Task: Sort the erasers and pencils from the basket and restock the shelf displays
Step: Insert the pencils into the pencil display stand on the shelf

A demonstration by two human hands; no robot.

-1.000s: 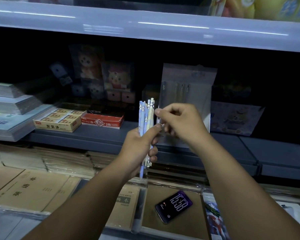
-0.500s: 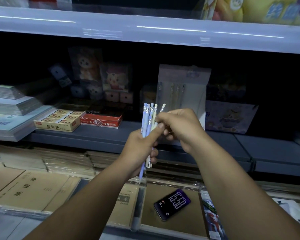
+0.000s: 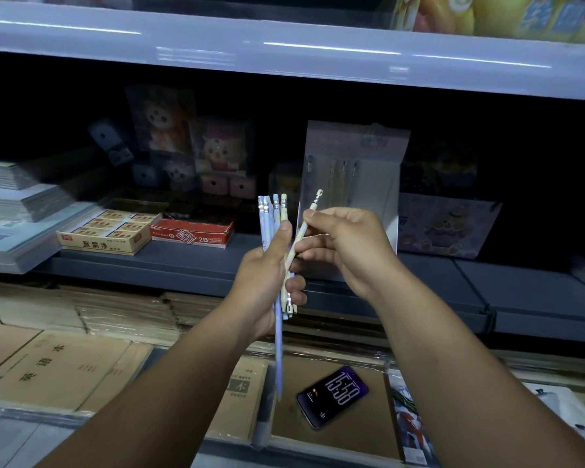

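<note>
At the far left, stacks of white paper pads [image 3: 17, 207] sit on the grey shelf [image 3: 470, 282], and below them, nearer, lie brown exercise books [image 3: 54, 366] in clear wrap. Just to the right of the pads an open tan box of erasers [image 3: 105, 233] stands on the shelf, touching or nearly touching a red box marked 2B [image 3: 193, 234].

In the middle, the left hand [image 3: 262, 282] is raised in front of the shelf and grips a bundle of pencils [image 3: 271, 214] upright, thumb pressed along them, eraser ends up. One blue pencil in the bundle hangs lower than the rest, its tip pointing down toward the near tray. A single cream pencil [image 3: 313, 207] tilts out of the bundle to the right, its lower end still among the others. The right hand [image 3: 348, 248] pinches that pencil between thumb and fingertips partway along its length.

Between the forearms, nearer, a dark phone [image 3: 331, 396] lies face up on a brown book. Behind the right hand, far back, a clear display stand [image 3: 352, 163] stands on the shelf, with a bear-printed card [image 3: 446, 224] beside it.
</note>
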